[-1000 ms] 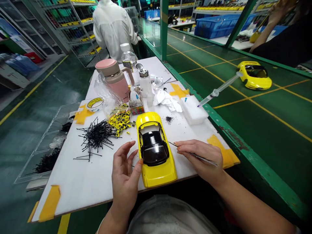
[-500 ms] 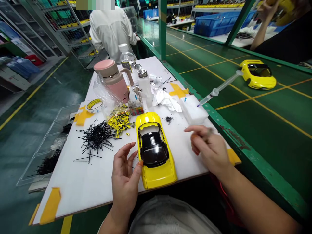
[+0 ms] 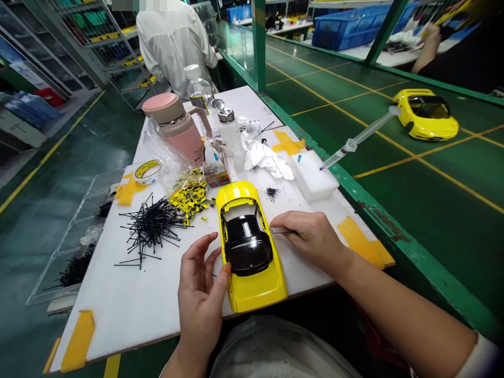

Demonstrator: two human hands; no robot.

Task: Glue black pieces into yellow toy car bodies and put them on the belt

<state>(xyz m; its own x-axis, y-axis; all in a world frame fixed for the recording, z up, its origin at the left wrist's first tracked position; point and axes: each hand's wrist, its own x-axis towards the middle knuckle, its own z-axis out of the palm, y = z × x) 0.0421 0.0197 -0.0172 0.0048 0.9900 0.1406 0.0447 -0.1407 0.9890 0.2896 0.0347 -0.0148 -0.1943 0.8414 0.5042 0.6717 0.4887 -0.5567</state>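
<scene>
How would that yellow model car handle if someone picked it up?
Probably rigid: the yellow model car holds a crisp shape. Its glossy paint looks slippery to fingers. The thin roof pillars around the black window seem the likeliest part to break.

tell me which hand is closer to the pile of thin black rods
Left. The left hand is just below and to the right of the pile of thin black rods. The right hand, holding a thin metal tool, is farther away, beyond the yellow model car.
</scene>
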